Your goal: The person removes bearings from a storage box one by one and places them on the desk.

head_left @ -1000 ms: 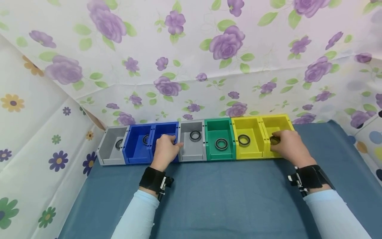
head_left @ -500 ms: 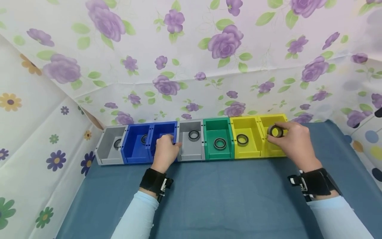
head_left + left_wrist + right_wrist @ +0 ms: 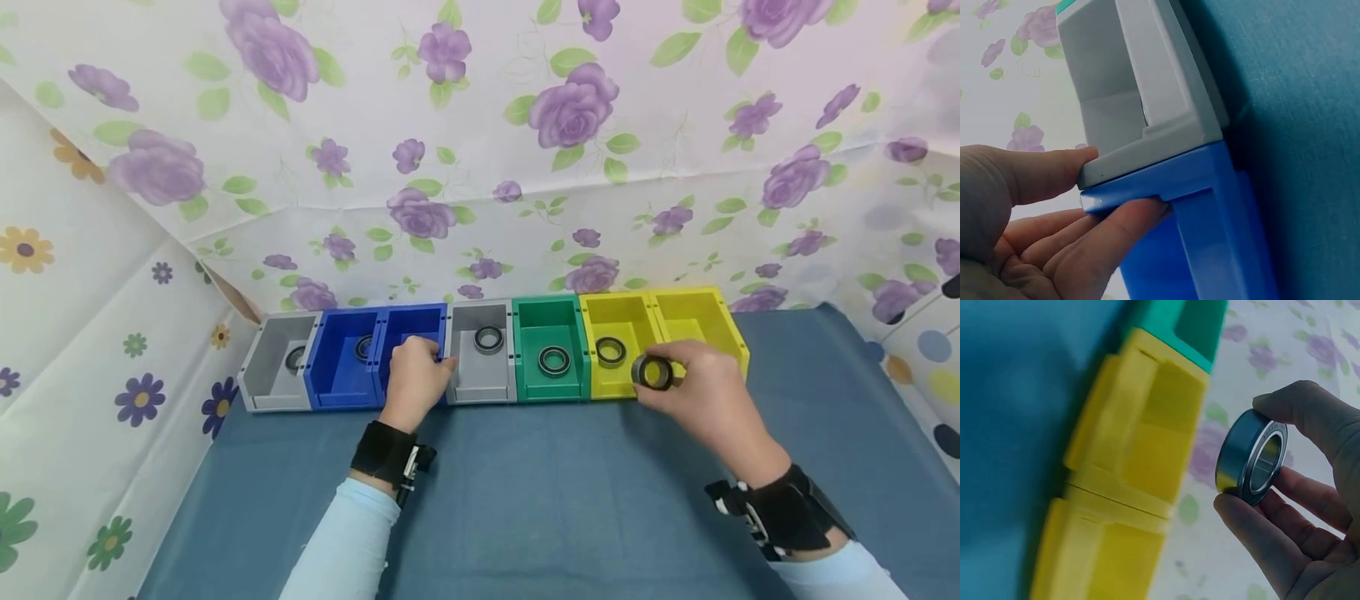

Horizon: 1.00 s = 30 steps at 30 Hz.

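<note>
My right hand [image 3: 701,392] pinches a ball bearing [image 3: 1235,453] between thumb and fingertips, raised above the front of the two yellow bins [image 3: 626,389]. The bearing's ring face and hollow centre show in the right wrist view. My left hand [image 3: 416,379] grips the adjoining side walls of a blue bin [image 3: 1191,181] and a grey bin [image 3: 1154,150]. Its thumb lies on the grey side and the index finger reaches into the blue one. My hand hides most of that blue bin's inside in the head view.
The bins stand in a row on a blue cloth [image 3: 540,500] against a flowered sheet [image 3: 480,233]. Single bearings lie in the green bin [image 3: 551,393], the left yellow bin, the middle grey bin, the left blue bin [image 3: 341,387] and the end grey bin [image 3: 279,392].
My right hand has lifted the bearing out of the far-right yellow bin and carried it left and nearer to me. The left hand has stayed in place.
</note>
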Available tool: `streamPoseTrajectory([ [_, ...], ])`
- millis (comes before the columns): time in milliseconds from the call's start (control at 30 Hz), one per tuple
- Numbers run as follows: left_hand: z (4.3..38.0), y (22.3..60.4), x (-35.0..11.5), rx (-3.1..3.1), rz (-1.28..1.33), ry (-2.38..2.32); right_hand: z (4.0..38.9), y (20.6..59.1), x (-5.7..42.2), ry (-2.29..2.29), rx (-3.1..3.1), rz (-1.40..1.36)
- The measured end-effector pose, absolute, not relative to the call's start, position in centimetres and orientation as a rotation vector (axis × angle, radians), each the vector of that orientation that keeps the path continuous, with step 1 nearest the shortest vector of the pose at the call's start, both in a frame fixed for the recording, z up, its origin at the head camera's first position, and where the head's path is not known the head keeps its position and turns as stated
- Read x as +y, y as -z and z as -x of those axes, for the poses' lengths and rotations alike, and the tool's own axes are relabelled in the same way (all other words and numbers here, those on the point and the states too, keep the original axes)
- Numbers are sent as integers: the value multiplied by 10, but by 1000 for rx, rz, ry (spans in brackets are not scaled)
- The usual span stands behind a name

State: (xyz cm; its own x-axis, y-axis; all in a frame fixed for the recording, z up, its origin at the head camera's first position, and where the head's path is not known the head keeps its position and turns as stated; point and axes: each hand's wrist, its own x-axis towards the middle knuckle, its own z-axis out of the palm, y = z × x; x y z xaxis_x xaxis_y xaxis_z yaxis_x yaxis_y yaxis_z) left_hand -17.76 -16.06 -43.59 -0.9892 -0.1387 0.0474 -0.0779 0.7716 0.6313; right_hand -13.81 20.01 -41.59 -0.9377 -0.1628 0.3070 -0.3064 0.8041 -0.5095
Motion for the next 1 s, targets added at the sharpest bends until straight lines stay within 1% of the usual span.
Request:
streamPoseTrajectory([
  [167, 178, 436, -162, -2872, -178, 1061, 130, 436, 206, -808, -2880, -331],
  [433, 178, 439, -165, -2854, -170, 1071, 127, 461, 226, -726, -3025, -286],
  [633, 178, 438, -167, -2856, -188, 1103, 125, 466, 232, -753, -3088, -258],
  [1000, 178, 439, -165, -2870, -224, 1097, 127, 475, 218, -817, -3129, -275],
])
